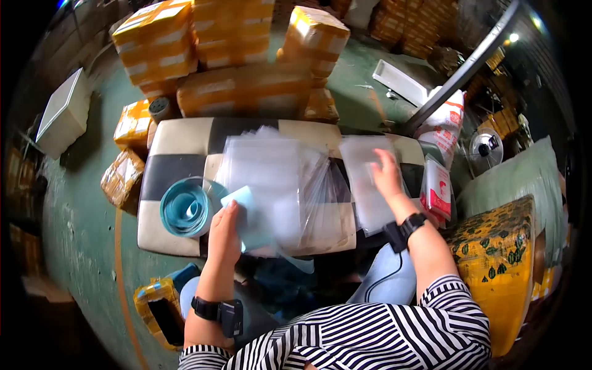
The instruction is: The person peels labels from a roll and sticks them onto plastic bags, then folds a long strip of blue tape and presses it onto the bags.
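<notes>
My left hand (224, 235) is closed on a light blue folded sheet (251, 222), thumb on top near its upper corner. A pale blue strip (298, 264) hangs below that sheet over the bench's front edge. Left of this hand lies a loosely coiled roll of blue sheet material (184, 209). My right hand (387, 176) is open, fingers spread over a stack of clear plastic bags (364, 200). Between the hands, a wider, fanned-out pile of clear plastic bags (265, 169) covers the middle of the bench.
The padded checkered bench (169, 139) stands in front of my knees. Taped cartons (243, 89) are stacked behind it. Red-and-white packets (436, 191) lie at its right end, near a yellow wrapped bundle (496, 265). A metal pole (459, 77) slants at the back right.
</notes>
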The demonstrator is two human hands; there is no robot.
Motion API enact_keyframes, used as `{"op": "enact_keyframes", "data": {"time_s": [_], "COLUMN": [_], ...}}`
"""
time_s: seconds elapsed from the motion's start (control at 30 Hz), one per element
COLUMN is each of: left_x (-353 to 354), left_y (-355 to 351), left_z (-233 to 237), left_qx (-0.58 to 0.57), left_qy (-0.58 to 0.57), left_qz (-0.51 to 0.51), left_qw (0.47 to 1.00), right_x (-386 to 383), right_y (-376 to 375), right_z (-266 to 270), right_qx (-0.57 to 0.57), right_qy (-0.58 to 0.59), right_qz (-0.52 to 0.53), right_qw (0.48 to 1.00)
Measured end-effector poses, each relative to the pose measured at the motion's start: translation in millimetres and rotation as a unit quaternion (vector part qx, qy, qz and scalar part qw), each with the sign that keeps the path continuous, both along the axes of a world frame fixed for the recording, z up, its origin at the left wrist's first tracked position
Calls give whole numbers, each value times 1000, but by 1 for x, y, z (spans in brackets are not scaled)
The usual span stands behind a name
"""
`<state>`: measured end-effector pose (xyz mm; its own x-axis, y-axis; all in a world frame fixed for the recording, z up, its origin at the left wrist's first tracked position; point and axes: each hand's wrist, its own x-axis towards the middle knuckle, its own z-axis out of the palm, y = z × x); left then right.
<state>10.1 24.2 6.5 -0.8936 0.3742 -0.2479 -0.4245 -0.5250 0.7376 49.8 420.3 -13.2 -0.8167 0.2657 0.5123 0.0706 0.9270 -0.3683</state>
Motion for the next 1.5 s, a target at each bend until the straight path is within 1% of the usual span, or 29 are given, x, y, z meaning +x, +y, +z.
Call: {"op": "enact_keyframes", "data": {"time_s": [0.03, 0.07, 0.1, 0.17, 0.23, 0.27, 0.3, 0.37, 0.4, 0.43, 0.47, 0.5, 0.53, 0.57, 0.6, 0.63, 0.7, 0.77, 0.8, 0.9, 1.0, 1.03, 1.1, 1.13, 1.23, 1.3, 1.33, 1.4, 1.5], "left_x": [0, -1, 0, -2, -1, 0, 1, -3, -3, -1, 3, -1, 3, 7, 6, 6, 5, 8, 10, 8, 7, 8, 8, 8, 5, 6, 6, 7, 5], "left_y": [-1, 0, 0, 0, -3, -4, -6, -11, -17, -23, -16, -9, -11, -13, -11, -14, -10, -6, -5, -8, -5, -8, -9, -8, -6, -5, -5, -5, 0], "left_z": [-4, -8, -6, -4, -6, -3, -1, -5, -4, 7, 12, -14, -1, 13, 4, 9, 0, -1, -1, -1, -9, -2, 1, -2, -11, -6, -5, -3, -16], "left_qx": [10, 37, 42, 62, 29, 51, 65, 54, 72, 90, 21, -92, -136, -182, -161, -174, -152, -189, -215, -216, -90, -77, -84, -78, -57, -33, -39, -50, -74], "left_qy": [-2, -22, -65, -70, -36, -56, -45, -46, -33, -20, -24, 32, 83, 132, 156, 95, 90, 142, 156, 144, 87, 60, 47, 40, 20, 8, 12, 21, 37], "left_qz": [-1, -1, 16, 3, 24, 49, 57, 85, 27, -31, -4, -23, -56, -86, -64, -78, -36, 0, 6, -15, 8, -1, -8, -2, 16, 24, 24, 24, 18], "left_qw": [1000, 999, 997, 996, 999, 996, 995, 994, 996, 995, 999, 995, 986, 970, 972, 977, 984, 972, 964, 966, 992, 995, 995, 996, 998, 999, 999, 998, 996], "right_x": [-7, -5, -2, 9, 16, 15, 16, 16, 16, 15, 13, 12, 12, 12, 13, 13, 12, 12, 12, 9, 9, 8, 6, 6, 7, 6, 6, 4, 5], "right_y": [-48, -102, -136, -205, -240, -250, -254, -258, -262, -262, -261, -259, -259, -260, -263, -265, -267, -264, -263, -261, -272, -271, -267, -267, -266, -271, -272, -267, -260], "right_z": [10, 28, 31, 41, 36, 27, 24, 26, 28, 29, 32, 35, 41, 50, 60, 68, 70, 65, 63, 66, 77, 76, 71, 72, 70, 71, 71, 68, 67], "right_qx": [-141, -276, -272, -318, -435, -514, -562, -651, -635, -592, -547, -499, -434, -378, -322, -267, -234, -217, -224, -203, -212, -168, -79, -32, 11, -25, -43, -42, -25], "right_qy": [-26, -79, -141, -183, -217, -221, -221, -218, -172, -156, -139, -120, -106, -102, -98, -91, -101, -111, -110, -96, -74, -60, -34, 6, 21, 18, 17, 9, 4], "right_qz": [62, 157, 257, 359, 388, 359, 330, 263, 268, 267, 266, 266, 253, 260, 269, 276, 296, 304, 288, 299, 279, 290, 313, 322, 329, 313, 304, 318, 342], "right_qw": [988, 945, 917, 858, 783, 747, 725, 678, 703, 744, 782, 816, 858, 882, 902, 919, 921, 921, 925, 927, 934, 940, 946, 946, 944, 949, 951, 947, 939]}}
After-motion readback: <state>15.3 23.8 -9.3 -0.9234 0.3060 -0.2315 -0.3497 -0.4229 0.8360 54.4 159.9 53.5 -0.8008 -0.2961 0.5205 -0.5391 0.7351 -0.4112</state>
